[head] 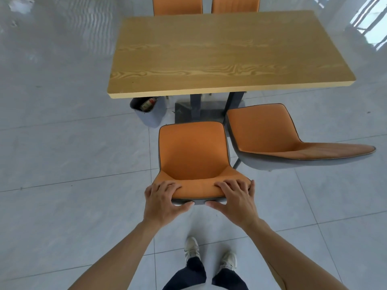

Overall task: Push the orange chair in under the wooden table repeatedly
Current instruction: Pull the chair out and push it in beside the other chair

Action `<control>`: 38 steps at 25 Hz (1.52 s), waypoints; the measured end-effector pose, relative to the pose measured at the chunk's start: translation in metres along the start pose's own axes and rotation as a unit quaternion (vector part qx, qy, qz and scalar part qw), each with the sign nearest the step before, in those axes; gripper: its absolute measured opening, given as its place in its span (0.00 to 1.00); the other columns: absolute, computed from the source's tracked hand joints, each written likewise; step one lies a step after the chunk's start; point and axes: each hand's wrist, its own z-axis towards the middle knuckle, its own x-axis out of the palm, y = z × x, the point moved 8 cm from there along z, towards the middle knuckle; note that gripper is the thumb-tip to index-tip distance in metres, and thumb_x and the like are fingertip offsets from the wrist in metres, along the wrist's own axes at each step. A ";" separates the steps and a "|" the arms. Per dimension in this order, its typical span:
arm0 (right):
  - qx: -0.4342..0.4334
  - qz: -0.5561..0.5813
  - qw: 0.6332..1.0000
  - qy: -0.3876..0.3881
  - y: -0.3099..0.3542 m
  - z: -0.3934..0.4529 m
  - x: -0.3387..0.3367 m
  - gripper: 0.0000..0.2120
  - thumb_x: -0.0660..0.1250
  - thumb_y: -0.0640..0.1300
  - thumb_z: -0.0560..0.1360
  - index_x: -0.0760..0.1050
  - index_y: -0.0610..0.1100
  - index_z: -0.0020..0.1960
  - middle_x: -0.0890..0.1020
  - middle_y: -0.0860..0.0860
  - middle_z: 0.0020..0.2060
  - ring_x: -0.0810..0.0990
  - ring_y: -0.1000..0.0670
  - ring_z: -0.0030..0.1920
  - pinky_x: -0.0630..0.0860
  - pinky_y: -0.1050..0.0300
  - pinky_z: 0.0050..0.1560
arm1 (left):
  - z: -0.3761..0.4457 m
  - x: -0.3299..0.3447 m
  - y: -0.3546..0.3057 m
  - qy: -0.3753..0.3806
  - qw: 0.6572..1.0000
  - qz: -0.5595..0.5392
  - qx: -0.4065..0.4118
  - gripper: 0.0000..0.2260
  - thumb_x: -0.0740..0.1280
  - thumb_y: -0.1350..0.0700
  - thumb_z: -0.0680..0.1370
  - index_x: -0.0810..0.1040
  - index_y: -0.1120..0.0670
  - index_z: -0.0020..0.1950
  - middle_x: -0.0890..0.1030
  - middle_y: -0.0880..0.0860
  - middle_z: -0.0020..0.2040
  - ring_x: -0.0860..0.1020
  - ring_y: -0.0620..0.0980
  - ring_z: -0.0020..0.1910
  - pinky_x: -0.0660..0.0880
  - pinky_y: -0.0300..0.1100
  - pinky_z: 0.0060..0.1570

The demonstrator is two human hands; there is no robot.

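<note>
An orange chair with a grey shell stands on the tiled floor in front of the wooden table, its seat apart from the table's near edge. My left hand grips the left end of the chair's backrest top, fingers over the orange padding and thumb on the grey back. My right hand grips the right end of the same backrest in the same way. The chair's legs are hidden beneath its seat.
A second orange chair stands to the right, angled away. Two more orange chairs sit at the table's far side. A grey bin stands under the table's left corner beside the dark table base. My feet are below.
</note>
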 end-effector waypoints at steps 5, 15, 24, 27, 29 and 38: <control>-0.013 -0.008 0.999 -0.031 -0.010 0.027 -0.011 0.34 0.51 0.79 0.68 0.74 0.58 0.60 0.78 0.56 0.56 0.73 0.45 0.59 0.63 0.37 0.67 | 0.029 -0.004 -0.007 -0.002 1.000 -0.014 -0.001 0.33 0.56 0.22 0.67 0.76 0.43 0.59 0.78 0.44 0.59 0.73 0.49 0.60 0.66 0.51 0.59; -0.036 -0.018 0.998 -0.048 -0.029 0.064 -0.022 0.32 0.53 0.79 0.69 0.74 0.57 0.59 0.78 0.56 0.54 0.73 0.46 0.56 0.66 0.45 0.61 | 0.067 -0.002 -0.015 -0.002 1.000 -0.013 -0.010 0.33 0.55 0.21 0.67 0.75 0.43 0.59 0.78 0.44 0.59 0.73 0.49 0.60 0.66 0.51 0.60; -0.046 -0.016 0.998 -0.029 -0.034 0.075 -0.023 0.33 0.51 0.79 0.68 0.74 0.57 0.60 0.78 0.56 0.56 0.73 0.46 0.57 0.65 0.45 0.62 | 0.074 0.000 -0.020 -0.010 1.000 -0.012 -0.022 0.34 0.55 0.22 0.67 0.75 0.44 0.60 0.77 0.45 0.60 0.72 0.50 0.62 0.66 0.52 0.61; -0.053 -0.016 0.998 -0.012 -0.035 0.076 -0.021 0.33 0.51 0.79 0.68 0.73 0.58 0.60 0.78 0.56 0.56 0.73 0.45 0.58 0.64 0.44 0.62 | 0.072 0.001 -0.020 -0.004 0.999 -0.006 -0.032 0.33 0.55 0.22 0.67 0.74 0.43 0.60 0.76 0.45 0.61 0.72 0.50 0.62 0.67 0.52 0.61; -0.055 -0.014 0.998 -0.004 -0.037 0.077 -0.022 0.34 0.50 0.79 0.68 0.73 0.58 0.60 0.78 0.56 0.57 0.72 0.45 0.59 0.63 0.43 0.63 | 0.071 0.001 -0.021 0.001 0.999 -0.002 -0.043 0.33 0.55 0.21 0.67 0.73 0.42 0.61 0.75 0.44 0.61 0.72 0.50 0.62 0.66 0.52 0.62; -0.058 -0.015 0.997 0.046 -0.037 0.083 -0.018 0.38 0.42 0.81 0.67 0.69 0.60 0.63 0.77 0.56 0.61 0.70 0.44 0.63 0.61 0.41 0.65 | 0.063 0.004 -0.018 0.070 0.991 0.014 -0.115 0.39 0.49 0.18 0.65 0.65 0.40 0.67 0.68 0.44 0.69 0.65 0.49 0.70 0.59 0.53 0.72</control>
